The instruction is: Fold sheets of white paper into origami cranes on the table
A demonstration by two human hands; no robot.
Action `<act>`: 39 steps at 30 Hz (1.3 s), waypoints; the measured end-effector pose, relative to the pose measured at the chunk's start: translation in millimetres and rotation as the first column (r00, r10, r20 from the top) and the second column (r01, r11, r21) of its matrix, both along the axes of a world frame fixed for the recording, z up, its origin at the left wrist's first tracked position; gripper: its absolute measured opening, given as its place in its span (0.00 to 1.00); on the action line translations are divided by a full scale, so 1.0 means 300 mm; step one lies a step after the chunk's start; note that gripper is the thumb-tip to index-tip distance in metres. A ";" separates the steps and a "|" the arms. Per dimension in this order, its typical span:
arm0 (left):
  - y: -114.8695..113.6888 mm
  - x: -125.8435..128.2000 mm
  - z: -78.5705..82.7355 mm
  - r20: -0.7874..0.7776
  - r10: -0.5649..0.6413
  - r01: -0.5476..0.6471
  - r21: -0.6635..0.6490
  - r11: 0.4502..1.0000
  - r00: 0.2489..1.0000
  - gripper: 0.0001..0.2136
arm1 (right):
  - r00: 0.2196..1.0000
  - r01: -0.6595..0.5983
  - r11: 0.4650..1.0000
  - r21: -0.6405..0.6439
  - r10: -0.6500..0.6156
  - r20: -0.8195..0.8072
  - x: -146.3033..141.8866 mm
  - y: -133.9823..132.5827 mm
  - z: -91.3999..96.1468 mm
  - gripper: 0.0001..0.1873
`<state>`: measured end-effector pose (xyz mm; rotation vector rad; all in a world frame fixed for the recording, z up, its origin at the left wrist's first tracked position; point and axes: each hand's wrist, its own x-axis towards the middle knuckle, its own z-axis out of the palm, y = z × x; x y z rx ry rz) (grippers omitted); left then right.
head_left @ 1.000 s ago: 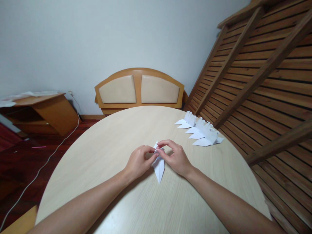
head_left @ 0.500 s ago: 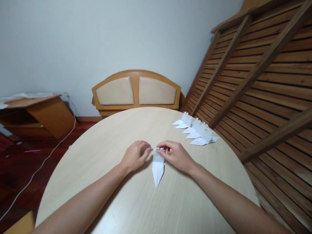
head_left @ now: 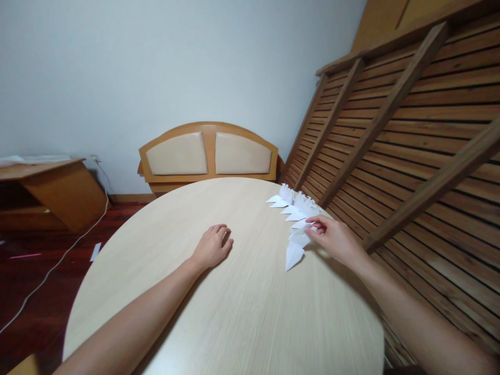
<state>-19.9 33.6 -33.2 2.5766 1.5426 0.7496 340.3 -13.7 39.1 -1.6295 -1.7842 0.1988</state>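
My right hand [head_left: 334,238] pinches a white folded paper crane [head_left: 294,255] between thumb and fingertips at the right side of the round table [head_left: 250,312]. Its pointed wing faces toward me; the part under my fingers is hidden. Just beyond it, a row of similar paper cranes [head_left: 296,214] stands close together along the table's far right edge, and the held one overlaps or touches the nearest of them. My left hand [head_left: 213,246] rests on the tabletop near the middle, holding nothing, with its fingers loosely curled and the thumb apart.
A slatted wooden frame [head_left: 394,151] leans along the right side, close to the table edge. Behind the table stands a headboard [head_left: 211,151] with two padded panels. On the left are a wooden cabinet [head_left: 66,192], a white cable [head_left: 66,265] and a paper strip [head_left: 95,252] on the floor.
My right hand has carried the paper crane from the table's middle to the right, beside the row. My left hand stays near the middle, apart from it. The view has turned slightly right.
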 end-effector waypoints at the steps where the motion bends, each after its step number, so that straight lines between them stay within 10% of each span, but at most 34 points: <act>1: -0.001 0.001 0.001 -0.004 -0.002 0.002 0.002 1.000 1.000 0.14 | 1.000 0.024 1.000 -0.006 -0.024 -0.011 0.021 -0.008 0.005 0.16; 10: -0.004 0.002 -0.002 -0.017 -0.011 0.012 0.008 1.000 1.000 0.13 | 0.982 -0.190 0.972 -0.140 0.186 -0.041 -0.020 -0.140 0.062 0.16; 23: -0.002 -0.002 -0.001 -0.013 -0.018 0.018 0.013 1.000 1.000 0.13 | 0.922 0.262 0.965 -0.019 -0.244 0.302 0.241 0.038 -0.024 0.12; 39: -0.007 -0.002 0.010 -0.019 -0.019 0.019 -0.002 1.000 1.000 0.14 | 0.902 0.368 0.929 0.037 -0.367 0.229 0.238 0.174 -0.052 0.19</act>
